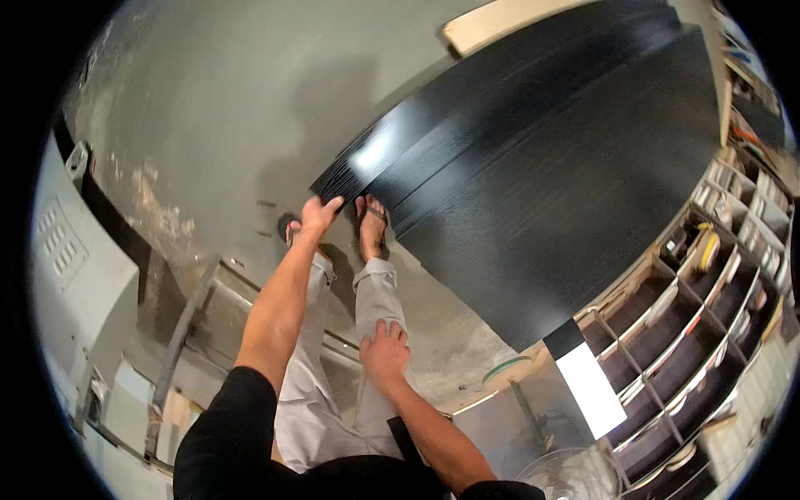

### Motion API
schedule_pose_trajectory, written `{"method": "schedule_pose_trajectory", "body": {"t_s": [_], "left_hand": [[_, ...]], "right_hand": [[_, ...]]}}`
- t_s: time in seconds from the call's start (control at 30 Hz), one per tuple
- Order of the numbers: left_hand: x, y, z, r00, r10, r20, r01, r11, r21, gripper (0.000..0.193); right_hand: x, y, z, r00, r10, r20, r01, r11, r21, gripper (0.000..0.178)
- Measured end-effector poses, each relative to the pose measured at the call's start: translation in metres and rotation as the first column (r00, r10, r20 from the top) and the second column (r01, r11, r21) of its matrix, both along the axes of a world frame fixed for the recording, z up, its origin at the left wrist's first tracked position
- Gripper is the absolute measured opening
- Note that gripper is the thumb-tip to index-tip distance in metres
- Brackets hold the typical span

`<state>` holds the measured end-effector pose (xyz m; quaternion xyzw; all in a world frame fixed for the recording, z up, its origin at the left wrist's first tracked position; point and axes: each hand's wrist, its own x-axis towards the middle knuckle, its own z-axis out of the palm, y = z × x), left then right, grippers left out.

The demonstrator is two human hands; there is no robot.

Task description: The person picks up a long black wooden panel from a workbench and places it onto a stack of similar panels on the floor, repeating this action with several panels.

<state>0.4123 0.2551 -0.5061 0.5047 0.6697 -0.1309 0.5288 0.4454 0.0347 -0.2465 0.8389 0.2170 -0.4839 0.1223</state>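
My left hand (320,215) reaches down to the near left corner of a long glossy black board (467,121) with visible wood grain. The thumb lies along the corner, and the fingers are wrapped at its end, partly hidden. My right hand (386,353) holds nothing. It rests on my right trouser leg near the knee, with its fingers somewhat apart. Right of the glossy board, and touching or overlapping it, spreads a wide matte black panel (575,192). My sandalled right foot (372,225) stands close to the board's near end.
A pale wooden plank (508,23) lies beyond the boards. At right stands a compartment rack (658,333) filled with assorted items. Below it are a white sheet (590,390) and a clear plastic bag (579,475). A grey machine housing (79,242) and metal frame (185,333) stand at left.
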Motion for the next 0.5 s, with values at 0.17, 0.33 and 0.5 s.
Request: {"method": "schedule_pose_trajectory", "body": {"t_s": [0.17, 0.33, 0.5], "left_hand": [[0.036, -0.001, -0.02, 0.998, -0.065, -0.024, 0.067, 0.996, 0.056, 0.049], [0.077, 0.007, 0.001, 0.986, -0.073, -0.152, 0.077, 0.997, 0.021, 0.048], [0.084, 0.013, 0.001, 0.98, -0.05, -0.192, 0.051, 0.999, 0.001, 0.044]], "right_hand": [[0.0, -0.014, -0.004, 0.999, -0.021, -0.025, 0.022, 0.999, 0.03, 0.05], [0.007, -0.016, -0.006, 1.0, 0.008, -0.012, -0.007, 0.999, 0.045, 0.051], [0.009, -0.019, -0.007, 0.999, 0.042, 0.018, -0.044, 0.994, 0.099, 0.051]]}}
